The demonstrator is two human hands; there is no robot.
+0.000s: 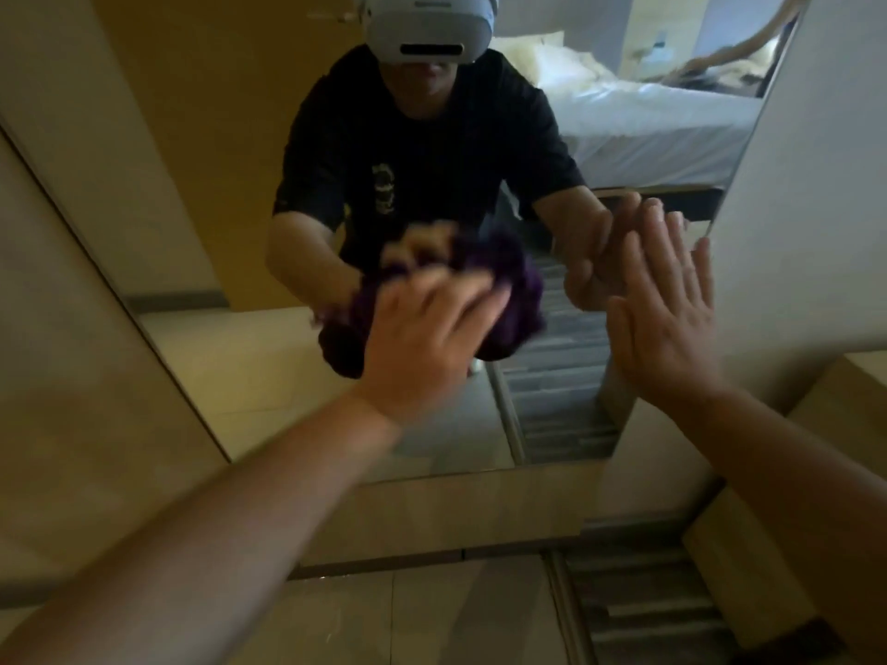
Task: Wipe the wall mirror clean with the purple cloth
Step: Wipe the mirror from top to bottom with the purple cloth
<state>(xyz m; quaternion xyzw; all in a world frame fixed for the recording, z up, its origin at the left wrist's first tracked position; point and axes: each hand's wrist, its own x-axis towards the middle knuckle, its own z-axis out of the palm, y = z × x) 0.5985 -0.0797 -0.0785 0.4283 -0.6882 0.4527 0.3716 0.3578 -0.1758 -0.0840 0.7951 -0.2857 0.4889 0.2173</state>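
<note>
The tall wall mirror [230,194] fills the middle of the head view, tilted, and reflects a person in a black shirt with a white headset. My left hand [427,338] presses the bunched purple cloth [509,304] against the lower middle of the glass; hand and cloth are blurred by motion. My right hand [667,309] lies flat and open against the glass near the mirror's right edge, fingers together and pointing up. Both hands meet their reflections in the glass.
A pale wall [816,194] borders the mirror on the right and a beige panel [72,280] on the left. A light wooden ledge [480,511] runs below the mirror. A bed with white sheets shows in the reflection at upper right. A striped floor [638,616] lies below.
</note>
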